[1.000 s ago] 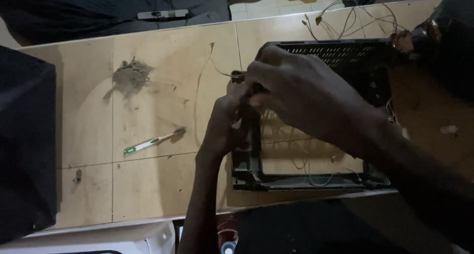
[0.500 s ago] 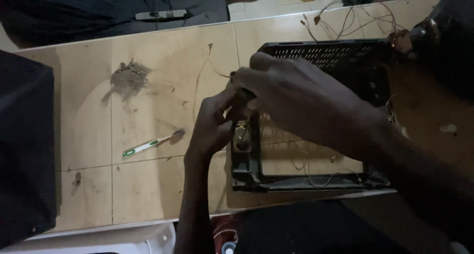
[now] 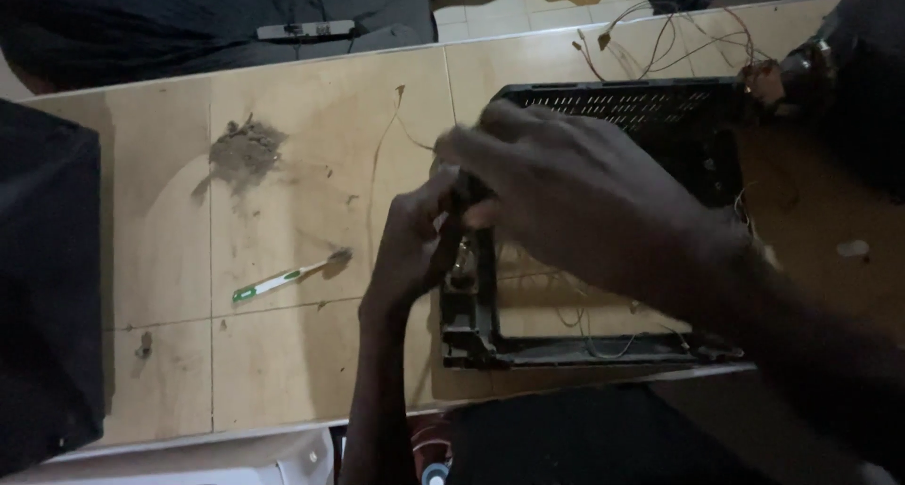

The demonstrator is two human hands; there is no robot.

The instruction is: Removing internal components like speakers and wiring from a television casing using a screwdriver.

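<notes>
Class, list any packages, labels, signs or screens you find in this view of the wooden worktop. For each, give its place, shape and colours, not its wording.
No package, label, sign or lit screen shows clearly.
Nearest thing: black plastic casing, right of centre on the wooden table, rectangular, with a vented top panel and an open middle; both hands work at its left edge.
Small flat grey bar, top edge on dark fabric; too dim to tell what it is.

Both hands (image 3: 490, 221) meet at the frame's (image 3: 575, 353) left side; toothbrush (image 3: 283, 279) and dust pile (image 3: 243, 150) lie left on the counter (image 3: 283, 372).
</notes>
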